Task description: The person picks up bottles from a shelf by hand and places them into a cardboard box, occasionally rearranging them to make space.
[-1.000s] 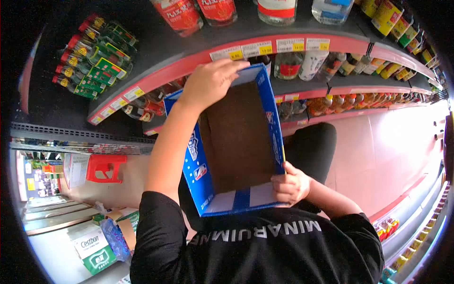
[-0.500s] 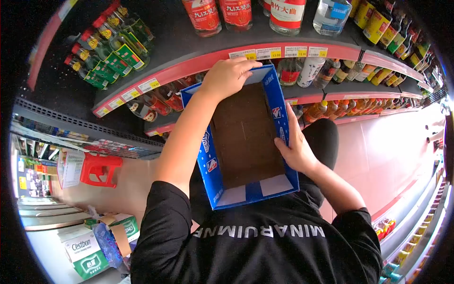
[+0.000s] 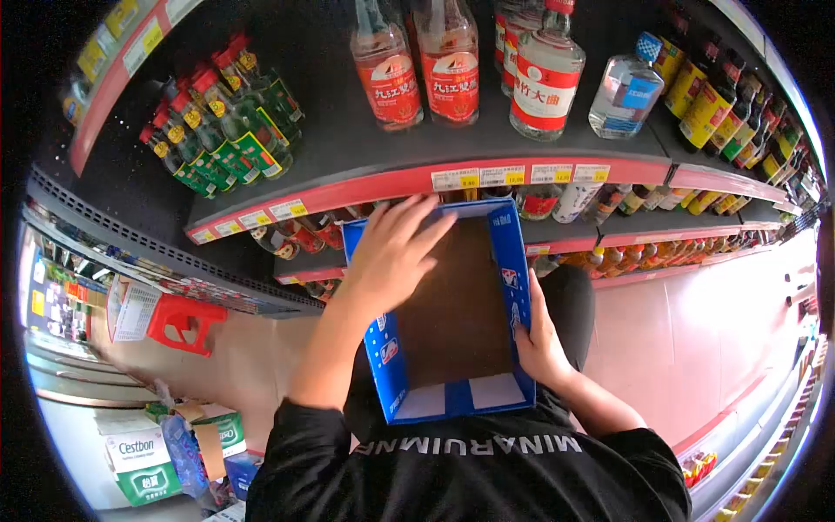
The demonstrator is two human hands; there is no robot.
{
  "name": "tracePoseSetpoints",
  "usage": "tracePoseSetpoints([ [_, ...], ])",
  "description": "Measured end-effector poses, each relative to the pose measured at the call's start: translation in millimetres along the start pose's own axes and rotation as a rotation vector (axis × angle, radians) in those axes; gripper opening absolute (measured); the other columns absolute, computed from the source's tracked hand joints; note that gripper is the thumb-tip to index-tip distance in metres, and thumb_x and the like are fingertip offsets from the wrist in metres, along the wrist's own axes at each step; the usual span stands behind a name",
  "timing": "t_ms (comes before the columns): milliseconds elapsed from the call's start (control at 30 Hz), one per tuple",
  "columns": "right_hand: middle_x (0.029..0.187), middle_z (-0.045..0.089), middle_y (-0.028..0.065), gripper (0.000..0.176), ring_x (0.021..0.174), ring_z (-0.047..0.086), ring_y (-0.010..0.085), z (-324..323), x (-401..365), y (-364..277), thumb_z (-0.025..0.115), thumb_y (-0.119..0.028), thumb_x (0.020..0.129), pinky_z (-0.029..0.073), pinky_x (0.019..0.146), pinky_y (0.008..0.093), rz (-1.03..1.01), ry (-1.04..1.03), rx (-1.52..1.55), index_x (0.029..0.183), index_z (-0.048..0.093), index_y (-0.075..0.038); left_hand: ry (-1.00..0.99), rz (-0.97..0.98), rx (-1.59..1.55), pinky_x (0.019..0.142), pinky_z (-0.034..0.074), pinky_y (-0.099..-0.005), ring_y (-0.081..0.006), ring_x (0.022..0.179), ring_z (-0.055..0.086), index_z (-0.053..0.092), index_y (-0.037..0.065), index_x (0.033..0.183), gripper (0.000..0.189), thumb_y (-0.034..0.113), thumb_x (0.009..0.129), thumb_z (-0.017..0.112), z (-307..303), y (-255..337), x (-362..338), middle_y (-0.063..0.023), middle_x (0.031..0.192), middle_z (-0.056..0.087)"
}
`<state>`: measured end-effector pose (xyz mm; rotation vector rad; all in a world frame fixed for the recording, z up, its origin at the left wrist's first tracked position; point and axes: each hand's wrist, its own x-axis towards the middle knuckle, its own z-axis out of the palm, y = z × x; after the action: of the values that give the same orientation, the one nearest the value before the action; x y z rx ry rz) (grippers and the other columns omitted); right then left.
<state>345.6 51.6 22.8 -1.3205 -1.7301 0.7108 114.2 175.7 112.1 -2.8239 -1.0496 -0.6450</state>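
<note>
Fingers (image 3: 416, 224) of left hand (image 3: 391, 257) splay across blue, brown-floored carton (image 3: 461, 322).

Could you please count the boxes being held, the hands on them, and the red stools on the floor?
blue cardboard box: 1
hands on it, left hand and right hand: 2
red stool: 1
Total: 4

the black shirt (image 3: 470, 474) carries pale capitals, seen upside down, reading roughly "minaruimn". a white and green carton (image 3: 139, 461) at lower left says "cestbon". two red-labelled bottles (image 3: 390, 83) on the upper shelf show "九江双蒸". the white and red bottle (image 3: 544, 91) beside them shows "竹" and "大曲". the numbers on the yellow price tags (image 3: 522, 177) and the logos on the blue cardboard box (image 3: 515, 287) are too small to read.
</note>
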Motion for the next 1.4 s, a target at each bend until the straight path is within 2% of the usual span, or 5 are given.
tracePoseSetpoints([
  [267,0.134,0.035,0.036,0.074,0.123,0.04,0.0484,-5.7,9.0,-8.9,0.043,0.011,0.079,0.038,0.101,0.0455,0.097,-0.038,-0.069,0.143,0.008,0.006,0.525,-0.533,-0.218,0.104,0.034,-0.0413,-0.0318,0.132,0.035,0.045,0.009,0.135,0.064,-0.004,0.074,0.06,37.9,-14.5,-69.2,-0.017,0.145,0.033],
  [400,0.128,0.039,0.0387,0.075,0.113,0.048,0.0493,-27.9,24.9,-36.3,0.046,0.007,0.082,0.046,0.092,0.0468,0.096,-0.111,-0.112,0.143,0.004,0.007,0.604,-0.861,-1.069,0.099,0.037,-0.0269,-0.0166,0.117,0.05,0.047,-0.003,0.132,0.057,-0.009,0.076,0.049,19.3,-18.0,-63.1,-0.0119,0.131,0.051],
  [1000,0.124,0.045,0.0376,0.076,0.099,0.057,0.0471,-2.3,-11.9,-17.7,0.045,0.007,0.079,0.051,0.08,0.0465,0.109,-0.083,-0.189,0.143,0.003,0.008,0.678,-0.894,-1.209,0.107,0.029,-0.028,-0.0169,0.13,0.039,0.049,-0.001,0.132,0.055,-0.012,0.078,0.045,55.5,0.2,-99.7,-0.0114,0.14,0.045],
  [1100,0.119,0.05,0.0352,0.075,0.097,0.058,0.0458,-2.8,-9.3,-19.4,0.045,0.006,0.08,0.052,0.078,0.0455,0.164,-0.094,-0.192,0.143,0.005,0.008,0.694,-0.831,-1.013,0.079,0.04,-0.0169,-0.0031,0.09,0.053,0.047,0.002,0.135,0.057,-0.011,0.08,0.047,64.8,-10.4,-101.6,-0.0017,0.118,0.058],
  [1400,0.121,0.05,0.0341,0.074,0.098,0.059,0.0445,0.5,-11.4,-16.3,0.046,0.005,0.081,0.052,0.079,0.0443,0.055,-0.004,-0.269,0.144,0.006,0.005,0.335,-0.669,-0.242,0.111,0.026,-0.0405,-0.0397,0.135,0.029,0.026,0.009,0.144,0.084,-0.017,0.069,0.054,23.9,5.4,-79.2,-0.0243,0.148,0.018],
])
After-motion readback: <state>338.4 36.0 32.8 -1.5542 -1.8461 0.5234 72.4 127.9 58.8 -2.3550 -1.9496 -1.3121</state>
